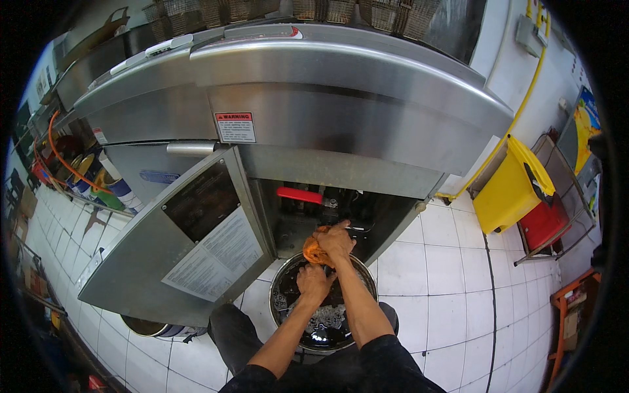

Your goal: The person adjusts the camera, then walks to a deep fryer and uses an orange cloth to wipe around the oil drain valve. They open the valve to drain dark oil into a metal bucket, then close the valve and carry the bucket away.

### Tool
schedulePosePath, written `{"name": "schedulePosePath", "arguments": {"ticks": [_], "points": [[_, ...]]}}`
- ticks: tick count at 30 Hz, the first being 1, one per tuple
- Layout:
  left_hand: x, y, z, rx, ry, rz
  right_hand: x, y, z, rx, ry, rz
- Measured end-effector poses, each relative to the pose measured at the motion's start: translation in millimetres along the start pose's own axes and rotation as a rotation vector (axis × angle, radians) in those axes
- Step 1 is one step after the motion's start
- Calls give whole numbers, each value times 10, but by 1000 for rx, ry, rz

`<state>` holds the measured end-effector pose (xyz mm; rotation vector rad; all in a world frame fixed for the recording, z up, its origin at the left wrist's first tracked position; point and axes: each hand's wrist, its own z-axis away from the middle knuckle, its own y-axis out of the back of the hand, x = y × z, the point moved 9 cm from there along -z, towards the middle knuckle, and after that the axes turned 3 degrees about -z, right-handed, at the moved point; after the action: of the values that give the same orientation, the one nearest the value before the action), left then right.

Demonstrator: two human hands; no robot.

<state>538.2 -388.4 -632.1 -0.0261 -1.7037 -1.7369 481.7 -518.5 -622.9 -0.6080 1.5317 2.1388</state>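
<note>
My right hand [337, 241] presses a bunched orange cloth [314, 251] inside the open lower cabinet of a stainless steel deep fryer [339, 115]. Just below and nearer to me, my left hand [312, 284] is curled close under the cloth, over a round metal pot [271, 299]. What its fingers touch is hidden. Dark, foamy liquid [322, 322] fills part of the pot, which stands on the floor between my knees. A red-handled valve lever [300, 195] lies crosswise above the cloth.
The cabinet door [162, 255] swings out on the left, with a tin [147, 328] partly under it. Wire fry baskets [324, 10] line the fryer's top. On the right are a yellow bin [506, 189], a red container [543, 223] and a metal stand [582, 211]. White tiles [444, 267] cover the floor.
</note>
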Motion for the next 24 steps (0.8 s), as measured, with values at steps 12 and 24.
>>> {"name": "schedulePosePath", "arguments": {"ticks": [12,24], "points": [[-41,82,49,49,11,115,125,-198,-350,-29,48,-60],[-62,18,13,53,-19,175,103,-127,-324,-52,87,-95]]}}
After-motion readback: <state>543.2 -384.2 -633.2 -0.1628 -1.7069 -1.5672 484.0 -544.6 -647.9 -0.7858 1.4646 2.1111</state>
